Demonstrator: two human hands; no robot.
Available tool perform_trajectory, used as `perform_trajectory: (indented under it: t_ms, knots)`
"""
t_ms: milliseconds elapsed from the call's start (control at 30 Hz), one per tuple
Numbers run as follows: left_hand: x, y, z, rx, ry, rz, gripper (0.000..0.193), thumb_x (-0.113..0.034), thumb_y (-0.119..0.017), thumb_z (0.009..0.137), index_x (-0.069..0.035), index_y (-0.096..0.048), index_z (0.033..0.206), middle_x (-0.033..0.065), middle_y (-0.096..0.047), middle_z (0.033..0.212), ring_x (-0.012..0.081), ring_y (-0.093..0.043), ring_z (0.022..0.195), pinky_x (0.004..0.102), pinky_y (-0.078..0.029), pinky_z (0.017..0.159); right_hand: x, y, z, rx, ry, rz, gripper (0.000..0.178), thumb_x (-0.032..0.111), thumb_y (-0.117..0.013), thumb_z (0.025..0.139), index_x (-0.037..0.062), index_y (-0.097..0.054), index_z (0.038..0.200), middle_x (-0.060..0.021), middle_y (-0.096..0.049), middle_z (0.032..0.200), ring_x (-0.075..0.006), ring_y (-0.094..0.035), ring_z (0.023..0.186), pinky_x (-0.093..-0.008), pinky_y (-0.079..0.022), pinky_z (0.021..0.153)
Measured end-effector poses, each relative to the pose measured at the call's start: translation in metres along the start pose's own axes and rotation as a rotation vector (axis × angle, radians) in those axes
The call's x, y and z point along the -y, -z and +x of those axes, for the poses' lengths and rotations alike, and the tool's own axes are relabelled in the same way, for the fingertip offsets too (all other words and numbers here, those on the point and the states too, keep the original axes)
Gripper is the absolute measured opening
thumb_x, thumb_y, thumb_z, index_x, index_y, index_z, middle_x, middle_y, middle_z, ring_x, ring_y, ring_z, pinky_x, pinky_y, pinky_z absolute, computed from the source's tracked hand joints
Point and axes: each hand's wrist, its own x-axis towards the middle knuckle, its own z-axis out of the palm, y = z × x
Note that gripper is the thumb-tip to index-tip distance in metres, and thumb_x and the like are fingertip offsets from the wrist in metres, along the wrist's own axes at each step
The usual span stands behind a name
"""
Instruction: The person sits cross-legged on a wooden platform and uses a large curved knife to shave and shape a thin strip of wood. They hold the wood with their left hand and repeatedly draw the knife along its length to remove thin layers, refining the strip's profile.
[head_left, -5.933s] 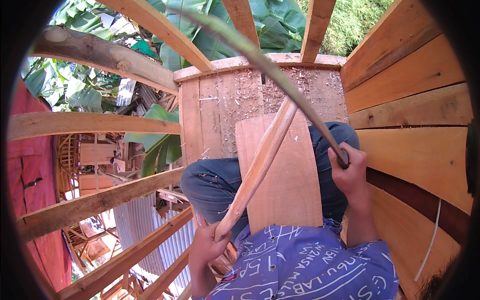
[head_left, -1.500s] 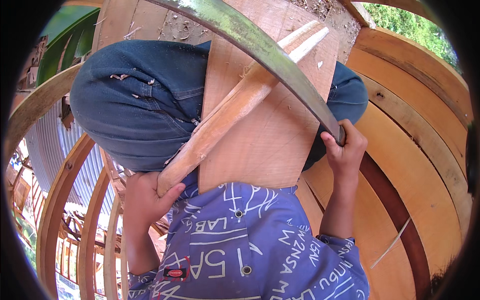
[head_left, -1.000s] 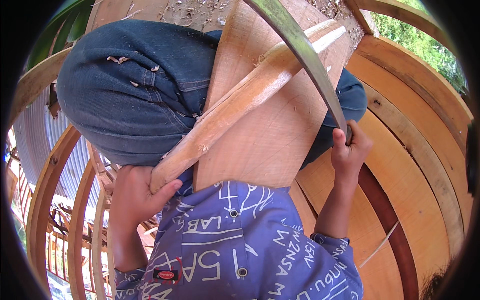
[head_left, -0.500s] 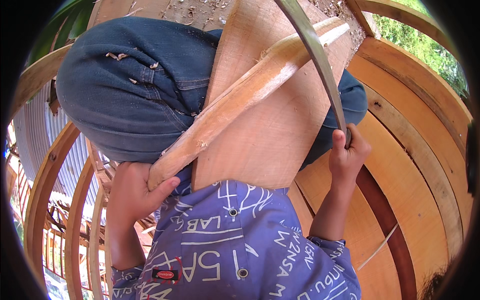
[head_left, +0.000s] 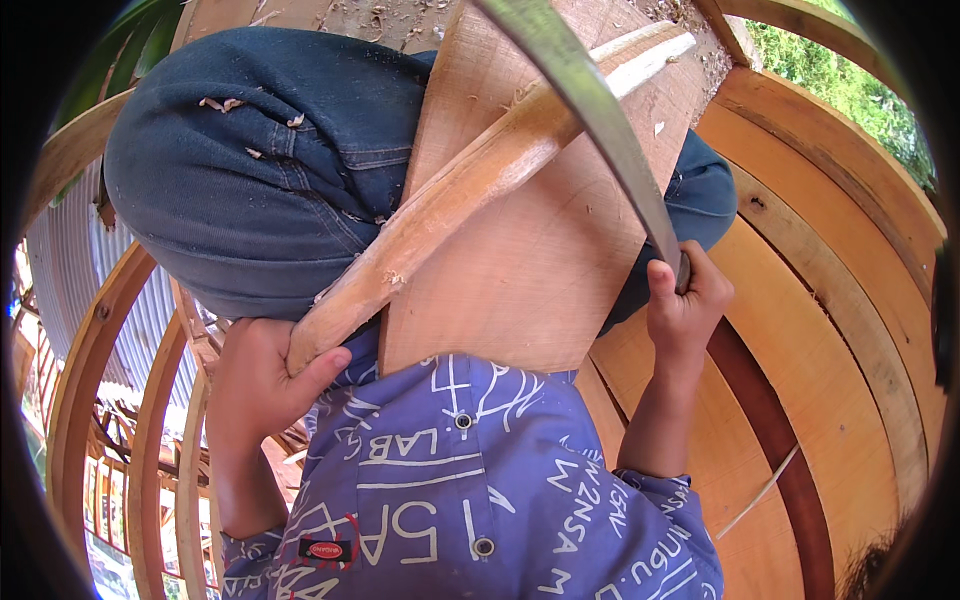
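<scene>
My left hand point(head_left: 265, 375) is closed round the lower end of a peeled wooden pole point(head_left: 430, 215). The pole slants up and to the right across a broad flat board point(head_left: 510, 260), pale and freshly cut at its far end. In my right hand point(head_left: 690, 300) is the lower end of a long, curved, machete-like blade point(head_left: 590, 105), thumb pressed against it. The blade crosses over the upper part of the pole, and its far tip runs out of the picture. Whether its edge touches the wood I cannot tell.
The board lies between my legs in blue jeans point(head_left: 250, 180), which carry a few wood shavings point(head_left: 222, 104). More shavings litter the planks beyond. Curved wooden ribs point(head_left: 95, 340) stand on the left; a curved plank wall point(head_left: 800, 350) rises on the right. Corrugated metal sheet point(head_left: 75, 265) shows outside.
The blade has swung left across the pole, and my right hand has shifted slightly left. The pole and my left hand have moved a little left. A small pale chip now shows near the board's right side.
</scene>
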Motion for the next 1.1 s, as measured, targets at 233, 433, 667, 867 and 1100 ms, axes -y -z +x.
perform_trajectory:
  t_ms: [233,433,667,867,1100]
  knots:
    - [-0.007,0.003,0.003,0.021,-0.008,0.003,0.055,-0.046,-0.069,0.073,0.005,-0.057,0.058,0.0217,-0.047,0.049,0.0403,-0.054,0.052,0.0392,-0.04,0.048,-0.031,0.009,0.019,-0.084,-0.13,-0.028,0.056,0.048,-0.053,0.091,0.0023,-0.042,0.061,0.0027,-0.032,0.054,-0.0084,-0.031,0.051,-0.0278,-0.024,0.046]
    - [-0.001,0.001,0.001,-0.002,-0.028,-0.02,0.055,-0.047,-0.069,0.074,0.005,-0.057,0.058,0.0222,-0.047,0.049,0.0409,-0.054,0.052,0.0401,-0.04,0.048,-0.031,-0.006,0.007,-0.031,-0.206,0.142,0.054,0.048,-0.05,0.093,0.0036,-0.042,0.063,0.0034,-0.033,0.054,-0.0076,-0.032,0.052,-0.0268,-0.024,0.046]
    - [-0.001,0.0,0.003,-0.001,-0.01,0.04,0.055,-0.047,-0.068,0.073,0.005,-0.057,0.057,0.0219,-0.047,0.049,0.0399,-0.055,0.051,0.0397,-0.04,0.048,0.004,-0.007,-0.001,0.059,-0.079,0.139,0.058,0.056,-0.065,0.08,-0.0008,-0.054,0.069,-0.0016,-0.031,0.05,-0.0095,-0.032,0.051,-0.0278,-0.027,0.044]
    - [-0.007,0.004,0.0,0.025,0.02,0.034,0.058,-0.049,-0.067,0.074,0.005,-0.057,0.058,0.0204,-0.046,0.048,0.0387,-0.055,0.05,0.0395,-0.04,0.048,-0.023,0.004,0.008,-0.061,-0.061,-0.074,0.061,0.056,-0.065,0.079,0.0009,-0.045,0.062,-0.003,-0.03,0.049,-0.0117,-0.029,0.049,-0.0312,-0.026,0.044]
    - [-0.005,0.005,0.002,0.051,0.048,-0.036,0.057,-0.05,-0.067,0.074,0.005,-0.058,0.058,0.0174,-0.047,0.046,0.0352,-0.056,0.048,0.0385,-0.04,0.048,-0.014,0.003,0.004,-0.042,-0.1,0.04,0.058,0.053,-0.065,0.08,-0.0006,-0.05,0.065,-0.003,-0.03,0.05,-0.0117,-0.03,0.048,-0.029,-0.027,0.044]
